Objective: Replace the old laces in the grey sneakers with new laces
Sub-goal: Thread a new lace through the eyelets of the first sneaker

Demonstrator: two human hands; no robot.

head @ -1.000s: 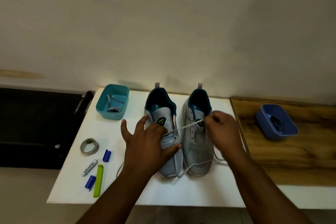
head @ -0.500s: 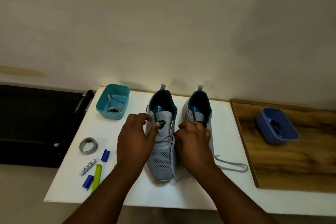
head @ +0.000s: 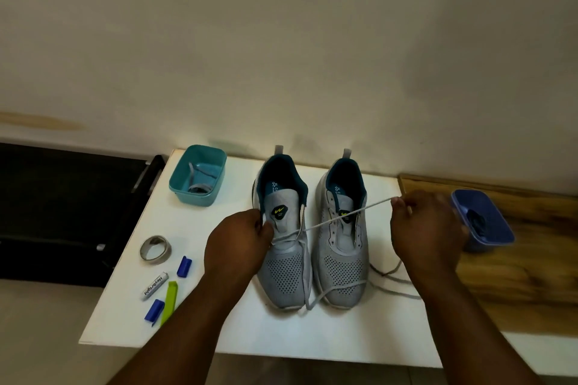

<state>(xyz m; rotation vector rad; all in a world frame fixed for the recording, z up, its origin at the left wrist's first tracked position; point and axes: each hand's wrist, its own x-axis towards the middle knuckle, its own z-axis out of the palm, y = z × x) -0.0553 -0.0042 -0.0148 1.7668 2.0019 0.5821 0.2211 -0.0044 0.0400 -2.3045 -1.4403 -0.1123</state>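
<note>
Lace drawn taut across two grey sneakers on a white table (head: 387, 334)

The left hand (head: 237, 247) grips the left sneaker (head: 283, 262) at its eyelets; the right hand (head: 425, 228) pinches the lace (head: 353, 213) running over the right sneaker (head: 342, 262). Teal tub (head: 200, 175) — grey laces inside; blue tub (head: 483, 220) — dark contents, unclear.

The right hand (head: 425, 228) pinches a grey lace (head: 344, 216) pulled taut across both sneakers (toes toward the camera); the left hand (head: 237, 244) holds the left sneaker (head: 283, 259).
</note>
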